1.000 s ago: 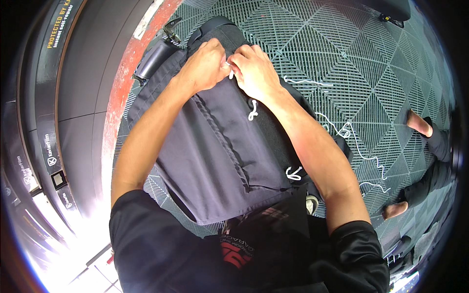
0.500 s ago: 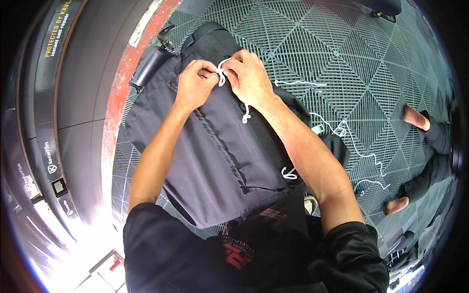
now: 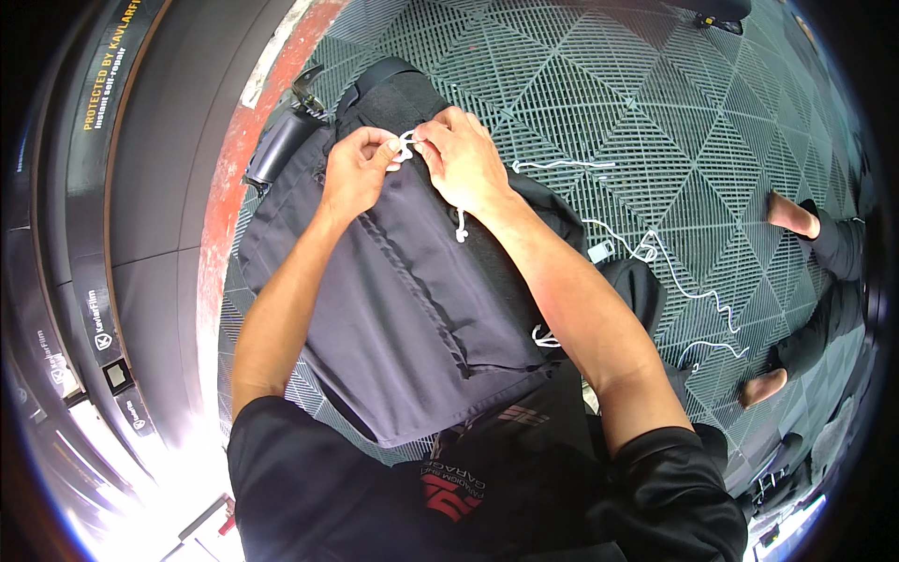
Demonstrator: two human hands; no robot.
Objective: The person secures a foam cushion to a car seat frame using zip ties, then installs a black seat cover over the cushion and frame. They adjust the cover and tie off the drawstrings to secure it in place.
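Between my hands is a white cord (image 3: 405, 148), bunched into a small loop or knot. The fingers of my left hand (image 3: 356, 176) pinch it from one side, and those of my right hand (image 3: 465, 167) pinch it from the other. Below them lies a large padded piece, which looks like a car seat part, with dark grey fabric (image 3: 393, 318) and a rough black backing (image 3: 398, 101). Along its right side, a tied cord end (image 3: 462, 228) hangs below my right wrist. Lower down, another white cord bow (image 3: 545, 337) sits partly behind my right forearm.
Loose white cord (image 3: 688, 292) trails over the grey grid floor tiles (image 3: 609, 103) at right, near a small pale tag-like piece (image 3: 600, 251). Another person's bare feet (image 3: 794, 216) are at far right. A black plastic-covered bracket (image 3: 284, 145) and red-painted edge (image 3: 242, 140) lie left.
Both hands have shifted slightly down and left in the view, still pinching the cord. The cord loop now looks more bunched; the view itself has moved a little.
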